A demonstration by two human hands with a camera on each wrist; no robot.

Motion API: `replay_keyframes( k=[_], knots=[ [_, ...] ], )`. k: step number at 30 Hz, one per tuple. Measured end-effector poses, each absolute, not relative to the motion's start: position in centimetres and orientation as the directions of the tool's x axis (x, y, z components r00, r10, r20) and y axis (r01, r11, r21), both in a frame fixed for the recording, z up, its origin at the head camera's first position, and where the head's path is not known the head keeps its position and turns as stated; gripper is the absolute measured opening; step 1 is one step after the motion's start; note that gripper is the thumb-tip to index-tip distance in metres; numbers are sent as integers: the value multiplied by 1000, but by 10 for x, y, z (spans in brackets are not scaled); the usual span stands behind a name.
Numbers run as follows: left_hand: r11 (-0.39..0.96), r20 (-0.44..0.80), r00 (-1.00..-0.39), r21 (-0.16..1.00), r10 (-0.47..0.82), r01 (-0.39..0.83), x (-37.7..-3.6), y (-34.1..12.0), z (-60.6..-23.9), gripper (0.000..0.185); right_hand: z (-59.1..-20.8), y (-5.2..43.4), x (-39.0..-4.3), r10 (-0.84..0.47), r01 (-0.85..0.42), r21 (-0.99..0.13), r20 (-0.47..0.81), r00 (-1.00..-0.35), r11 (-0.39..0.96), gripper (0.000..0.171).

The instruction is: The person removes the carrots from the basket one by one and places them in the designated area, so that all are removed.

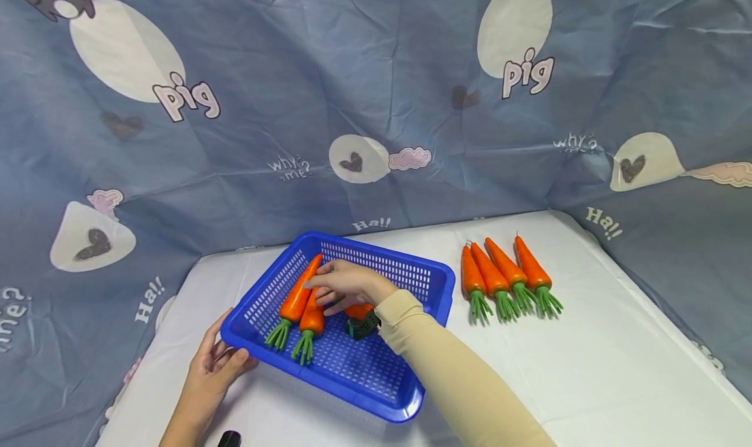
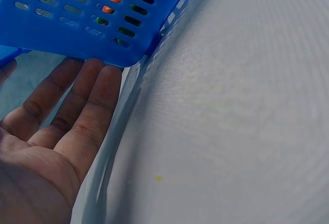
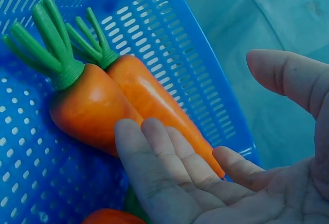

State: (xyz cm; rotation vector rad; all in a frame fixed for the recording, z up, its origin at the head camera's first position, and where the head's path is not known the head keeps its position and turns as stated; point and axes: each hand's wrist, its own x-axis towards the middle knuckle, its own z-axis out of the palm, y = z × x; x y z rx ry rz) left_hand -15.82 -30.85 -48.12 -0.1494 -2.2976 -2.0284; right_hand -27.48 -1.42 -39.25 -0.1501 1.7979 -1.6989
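A blue plastic basket (image 1: 329,383) with slotted walls stands on the white table. In it, two orange carrots (image 1: 297,295) (image 1: 313,318) with green stalks lie side by side at the left; another orange thing (image 1: 357,311) is mostly hidden under my right wrist. My right hand (image 1: 346,282) hovers over the carrots, fingers extended and thumb apart, its palm bare in the right wrist view. At the basket's left corner my left hand (image 1: 213,362) touches the rim, thumb on the near side. In the left wrist view its fairly straight fingertips (image 2: 105,77) meet the rim.
Several more carrots (image 1: 499,271) lie in a row on the table (image 1: 593,369) right of the basket, stalks toward me. A blue printed cloth (image 1: 376,94) hangs behind the table and along its sides. A small black object (image 1: 230,439) shows at the bottom edge.
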Motion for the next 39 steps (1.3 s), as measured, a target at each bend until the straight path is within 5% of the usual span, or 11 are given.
replay_keyframes(
  k=[31, 39],
  knots=[
    [104, 128, -991, 986, 45, 132, -160, -306, -481, 73, -400, -25, -281, -538, 366, -919, -383, -751, 144, 80],
    [112, 125, -992, 986, 30, 127, -159, -307, -480, 74, -399, -31, -283, -542, 344, -927, -367, -756, 147, 70]
  ],
)
